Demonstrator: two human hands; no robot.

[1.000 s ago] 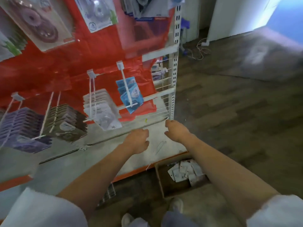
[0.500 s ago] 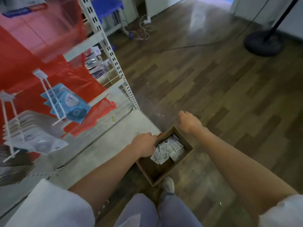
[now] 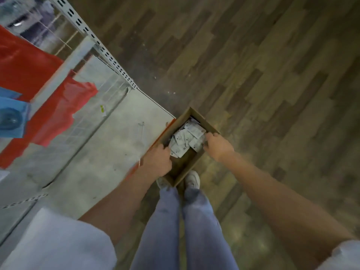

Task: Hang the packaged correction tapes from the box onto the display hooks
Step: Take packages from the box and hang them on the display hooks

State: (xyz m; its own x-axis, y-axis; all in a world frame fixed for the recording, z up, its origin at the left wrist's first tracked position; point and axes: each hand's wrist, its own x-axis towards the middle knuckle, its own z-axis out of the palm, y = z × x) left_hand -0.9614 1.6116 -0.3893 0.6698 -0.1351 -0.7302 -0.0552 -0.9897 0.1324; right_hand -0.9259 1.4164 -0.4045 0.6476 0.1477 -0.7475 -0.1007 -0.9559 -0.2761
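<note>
My left hand [image 3: 158, 160] sits curled at the box's [image 3: 196, 164] 8 o'clock edge, and I cannot tell whether it grips anything. My right hand [image 3: 217, 143] dips in at 3 o'clock, fingers bent onto the packs [image 3: 185, 141]; whether it holds one I cannot tell. The packs lie jumbled flat in the far half, print too blurred to read. The box's long axis runs 1 to 7 o'clock, beside the shelf [image 3: 109, 137], my shoes [image 3: 192, 179] at its near end. Blue packs [image 3: 11, 119] hang at 9 o'clock
</note>
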